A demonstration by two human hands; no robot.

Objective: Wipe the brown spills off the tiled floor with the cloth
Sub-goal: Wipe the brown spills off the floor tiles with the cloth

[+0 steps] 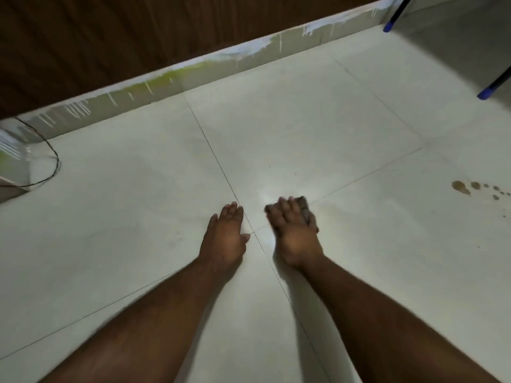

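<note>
My right hand (293, 230) presses a dark grey cloth (305, 211) flat on the pale tiled floor (304, 120), just right of where the tile joints cross. Most of the cloth is hidden under the palm and fingers. My left hand (225, 236) lies flat on the floor to the left of that joint, fingers apart, holding nothing. Brown spills (460, 187), one larger blot with several small drops trailing right, sit on the tile far to the right of the cloth, apart from both hands.
A paint-streaked skirting (193, 76) under a dark wooden wall runs along the back. A thin black cable (54, 161) loops at the left by a white object. Two dark legs with blue feet (486, 92) stand at the upper right.
</note>
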